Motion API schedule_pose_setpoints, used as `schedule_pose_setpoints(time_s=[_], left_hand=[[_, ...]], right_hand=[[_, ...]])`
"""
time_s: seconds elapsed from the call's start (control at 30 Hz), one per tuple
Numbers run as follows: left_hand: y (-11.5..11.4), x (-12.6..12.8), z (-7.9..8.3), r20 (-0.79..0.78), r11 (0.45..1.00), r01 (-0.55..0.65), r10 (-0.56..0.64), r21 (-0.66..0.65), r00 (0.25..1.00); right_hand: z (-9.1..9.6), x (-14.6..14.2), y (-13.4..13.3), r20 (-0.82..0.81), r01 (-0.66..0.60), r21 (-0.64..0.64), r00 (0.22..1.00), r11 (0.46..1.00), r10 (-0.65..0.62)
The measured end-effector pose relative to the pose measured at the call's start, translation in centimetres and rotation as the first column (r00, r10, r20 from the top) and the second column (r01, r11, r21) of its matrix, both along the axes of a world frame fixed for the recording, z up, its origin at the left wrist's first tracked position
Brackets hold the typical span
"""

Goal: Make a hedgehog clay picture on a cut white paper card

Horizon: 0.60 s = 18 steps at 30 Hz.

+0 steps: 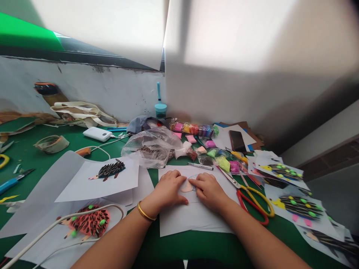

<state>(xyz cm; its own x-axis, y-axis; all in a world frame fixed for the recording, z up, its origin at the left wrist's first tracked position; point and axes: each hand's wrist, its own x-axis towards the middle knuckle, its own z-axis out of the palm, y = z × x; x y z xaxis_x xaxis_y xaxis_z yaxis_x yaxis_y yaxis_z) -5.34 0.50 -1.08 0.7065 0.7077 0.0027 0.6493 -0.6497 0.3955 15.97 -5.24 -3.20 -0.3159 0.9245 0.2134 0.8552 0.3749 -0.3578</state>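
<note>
Centrally, L hand (167,189), R hand (209,191) on paper (193,220)

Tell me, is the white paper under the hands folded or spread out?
Spread out: the white paper sheet lies flat on the green table, left hand and right hand on it.

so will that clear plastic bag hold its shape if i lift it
Probably not: the clear plastic bag is thin and crumpled, so it should sag. It looks light, holding only what look like a few dark seeds, which would likely slide to the lowest corner.
</note>
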Motion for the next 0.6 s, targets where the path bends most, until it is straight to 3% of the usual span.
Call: schedule_pose_setpoints(time_s=[0.33,0.6], left_hand=[[-0.1,-0.1,0.3,-0.005,1.0,0.004,-0.004,-0.011,1.0],[-0.2,0.1,0.5,-0.015,0.999,0.04,-0.04,0.016,0.999]], right_hand=[[-0.9,1.4,0.7,-0.192,0.066,0.003,0.979,0.998,-0.064],[-1.2,1.3,0.9,-0.161,0.087,-0.022,0.983,0.996,-0.09]])
